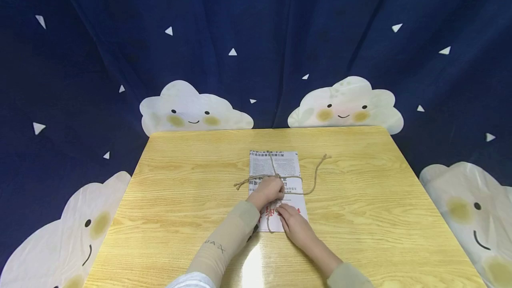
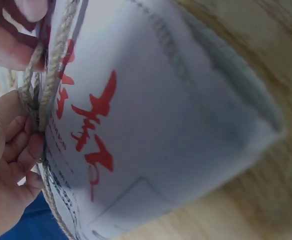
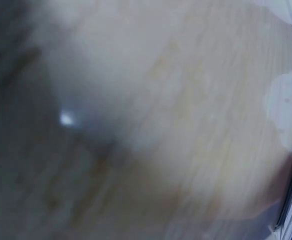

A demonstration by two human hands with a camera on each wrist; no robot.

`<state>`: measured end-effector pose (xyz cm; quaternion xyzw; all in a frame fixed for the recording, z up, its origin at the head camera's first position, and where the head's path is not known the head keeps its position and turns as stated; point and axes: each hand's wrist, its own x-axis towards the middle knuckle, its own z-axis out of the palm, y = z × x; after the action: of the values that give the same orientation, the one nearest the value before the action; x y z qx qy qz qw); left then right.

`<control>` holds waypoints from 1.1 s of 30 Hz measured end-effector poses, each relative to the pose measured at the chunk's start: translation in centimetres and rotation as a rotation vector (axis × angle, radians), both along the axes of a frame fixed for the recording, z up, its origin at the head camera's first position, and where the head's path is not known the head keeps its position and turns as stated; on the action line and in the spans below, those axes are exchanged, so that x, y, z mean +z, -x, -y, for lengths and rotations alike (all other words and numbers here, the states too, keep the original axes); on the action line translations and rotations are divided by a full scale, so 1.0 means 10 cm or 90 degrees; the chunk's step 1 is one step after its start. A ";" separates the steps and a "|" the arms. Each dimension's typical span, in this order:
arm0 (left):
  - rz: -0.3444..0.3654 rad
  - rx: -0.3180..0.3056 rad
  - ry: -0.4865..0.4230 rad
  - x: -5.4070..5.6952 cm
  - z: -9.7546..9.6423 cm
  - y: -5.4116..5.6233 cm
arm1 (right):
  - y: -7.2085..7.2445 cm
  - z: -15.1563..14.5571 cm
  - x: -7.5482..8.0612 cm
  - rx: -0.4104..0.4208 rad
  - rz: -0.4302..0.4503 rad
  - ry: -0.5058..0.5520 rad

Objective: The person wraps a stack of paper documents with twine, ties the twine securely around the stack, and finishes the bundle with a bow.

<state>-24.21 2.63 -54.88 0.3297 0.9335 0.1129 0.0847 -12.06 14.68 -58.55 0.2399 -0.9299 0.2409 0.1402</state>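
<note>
A flat package (image 1: 298, 201) wrapped in printed newspaper lies on the wooden table, with brown twine (image 1: 273, 163) crossing over it both ways. My left hand (image 1: 269, 190) is over the middle of the package; in the left wrist view its thumb and fingers (image 2: 23, 147) pinch the twine (image 2: 33, 107) near the crossing. Nearer to me, my right hand (image 1: 296, 226) has its fingertips at a twine loop on the package's lower half. Large red characters (image 2: 98, 120) show on the paper. The right wrist view catches only the package's edge (image 3: 288, 200) and a bit of finger.
One loose twine end (image 1: 320, 161) curves out over the table to the right, and another (image 1: 240, 185) sticks out to the left. Behind the table (image 1: 180, 163) hangs a dark blue curtain (image 1: 248, 21) with white triangles and smiling clouds.
</note>
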 end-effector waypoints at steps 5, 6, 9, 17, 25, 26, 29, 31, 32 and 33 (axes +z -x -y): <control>-0.023 0.001 -0.034 -0.03 0.04 -0.01 | 0.07 0.00 -0.04 -0.006 -0.022 0.039; -0.022 0.006 -0.050 -0.04 0.05 -0.02 | 0.08 -0.01 -0.04 -0.009 -0.024 0.050; 0.002 0.044 -0.110 -0.06 0.08 -0.03 | 0.12 -0.01 -0.05 -0.023 -0.017 0.078; 0.166 0.203 -0.407 -0.15 0.17 -0.06 | 0.26 -0.04 0.00 -0.106 0.079 0.272; 0.270 0.403 -0.636 -0.17 0.28 -0.05 | 0.52 -0.12 0.24 -0.187 0.296 0.541; 0.281 0.415 -0.657 -0.16 0.29 -0.06 | 0.57 -0.13 0.26 -0.191 0.316 0.558; 0.288 0.448 -0.702 -0.13 0.34 -0.07 | 0.70 -0.17 0.30 -0.211 0.363 0.582; 0.274 0.470 -0.719 -0.12 0.36 -0.06 | 0.78 -0.19 0.33 -0.222 0.384 0.597; 0.271 0.484 -0.728 -0.11 0.37 -0.06 | 0.81 -0.20 0.35 -0.232 0.394 0.601; 0.258 0.499 -0.733 -0.10 0.38 -0.06 | 0.84 -0.21 0.36 -0.240 0.401 0.601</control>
<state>-23.65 -1.19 -55.92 -0.0644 0.7415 0.6674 0.0226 -20.50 16.81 -54.92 -0.1005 -0.7456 0.6587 -0.0101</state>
